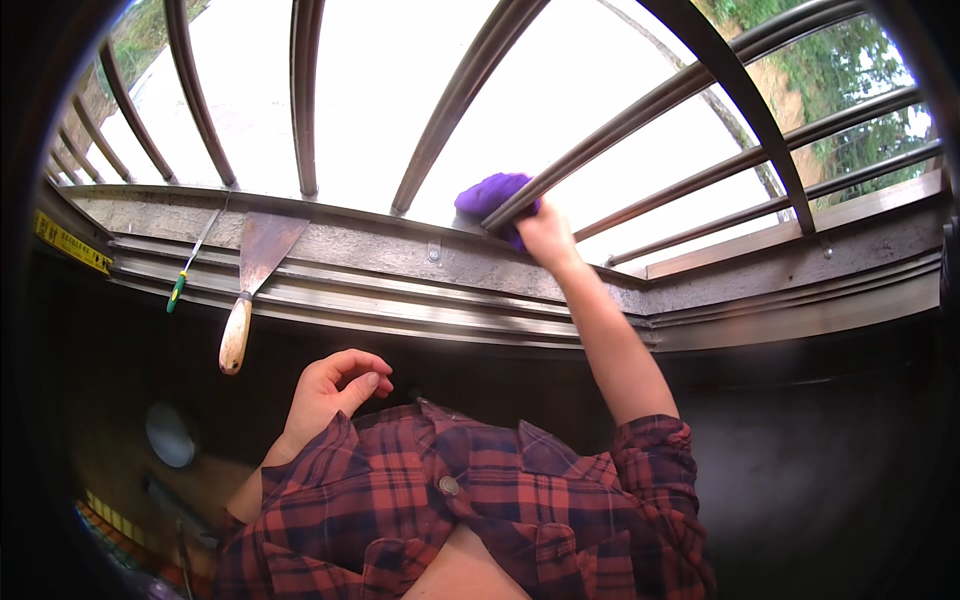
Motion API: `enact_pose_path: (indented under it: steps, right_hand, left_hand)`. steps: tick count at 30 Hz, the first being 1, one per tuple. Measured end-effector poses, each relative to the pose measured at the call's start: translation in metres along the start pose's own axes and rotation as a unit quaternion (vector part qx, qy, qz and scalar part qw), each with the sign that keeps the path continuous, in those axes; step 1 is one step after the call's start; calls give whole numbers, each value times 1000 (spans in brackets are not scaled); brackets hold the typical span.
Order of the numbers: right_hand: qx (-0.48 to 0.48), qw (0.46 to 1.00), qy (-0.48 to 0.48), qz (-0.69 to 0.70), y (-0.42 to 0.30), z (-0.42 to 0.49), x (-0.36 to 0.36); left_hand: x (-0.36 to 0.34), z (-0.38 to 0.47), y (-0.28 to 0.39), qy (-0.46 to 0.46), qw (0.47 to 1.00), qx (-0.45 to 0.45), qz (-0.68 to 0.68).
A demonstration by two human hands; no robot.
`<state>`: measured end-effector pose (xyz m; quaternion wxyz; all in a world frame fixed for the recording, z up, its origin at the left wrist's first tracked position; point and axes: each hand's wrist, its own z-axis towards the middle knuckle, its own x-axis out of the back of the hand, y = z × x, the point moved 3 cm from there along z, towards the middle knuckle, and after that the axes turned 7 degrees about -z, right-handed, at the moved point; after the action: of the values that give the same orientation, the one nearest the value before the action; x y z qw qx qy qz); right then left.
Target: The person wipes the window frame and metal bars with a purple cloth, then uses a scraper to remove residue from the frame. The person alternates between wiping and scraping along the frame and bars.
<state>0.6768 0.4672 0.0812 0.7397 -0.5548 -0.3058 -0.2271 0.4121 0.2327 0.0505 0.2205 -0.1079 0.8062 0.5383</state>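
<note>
My right hand (547,236) grips a purple cloth (491,193) against the foot of a metal window bar (592,146). Part of the cloth shows on either side of that bar, beyond the concrete sill (495,266). In front of my chest, my left hand (337,386) hangs with fingers loosely curled and a gap between them, holding nothing visible. A scraper with a wide rusty blade (262,251) and a wooden handle lies across the window track (360,285). To its left rests a thin screwdriver with a green and yellow handle (177,291).
More upright bars (304,97) line the opening, joined at right by a curved dark crossbar (750,97). A yellow printed sticker (71,241) marks the left frame. Aluminium track also runs along the right-hand side (802,300). A pale round object (169,433) shows low at left.
</note>
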Motion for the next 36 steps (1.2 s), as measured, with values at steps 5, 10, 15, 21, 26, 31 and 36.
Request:
enact_pose_path:
  steps: [5,10,15,21,26,31,36]
  right_hand:
    - [16,974,-39,-225,6,-20,15]
    - [67,891,37,-447,1,-57,15]
    - [-85,899,20,-430,-20,-57,6]
    - [-9,881,0,-474,-47,-55,-6]
    - [31,876,15,-481,-51,-55,-4]
    - [81,921,64,-375,-76,-65,17]
    - [245,963,36,-109,-170,-110,33]
  left_hand:
    - [10,-11,0,29,1000,-7,3]
    - [27,-15,-4,56,996,-58,-33]
    - [28,-18,-4,71,995,-54,-39]
    - [25,-16,-2,64,997,-33,-31]
    - [23,-5,-5,33,998,-41,-33]
    - [-20,34,14,-93,994,-44,-23]
    - [-61,83,9,-168,939,-9,-301]
